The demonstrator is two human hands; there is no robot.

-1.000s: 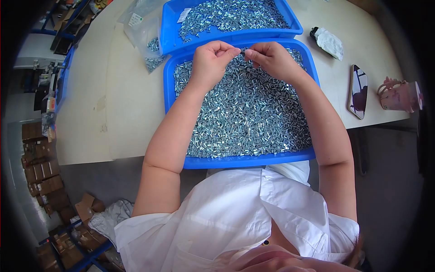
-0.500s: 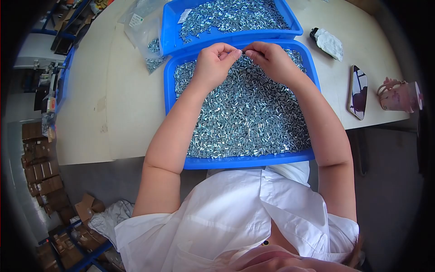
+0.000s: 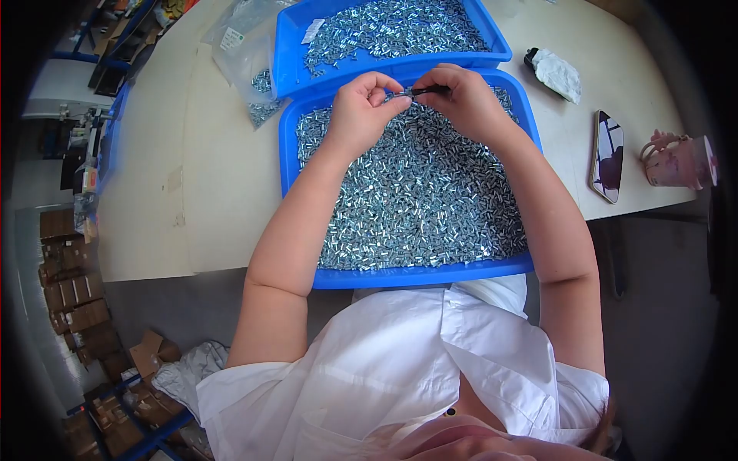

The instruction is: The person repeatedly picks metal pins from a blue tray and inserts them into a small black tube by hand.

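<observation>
Over the far part of a blue tray (image 3: 288, 154), my two hands meet at the fingertips. Thumb and fingers of my left hand (image 3: 364, 114) pinch a small silvery metal piece (image 3: 400, 95). My right hand (image 3: 467, 104) grips a short slim black object (image 3: 432, 90), its tip touching or nearly touching that piece; its exact kind does not show. Below both hands, small cylindrical metal pieces (image 3: 415, 200) fill the tray in a thick layer.
Behind stands a second blue tray (image 3: 288, 46) with more such pieces. A clear plastic bag (image 3: 250, 58) lies left of it. To the right on the table (image 3: 223, 215) are a white-and-black packet (image 3: 557, 75), a phone (image 3: 608, 157) and a pink cup (image 3: 676, 163).
The black object now shows plainly in my right hand, where only its tip was seen. My left fingers have loosened slightly, and the metal piece is visible between them.
</observation>
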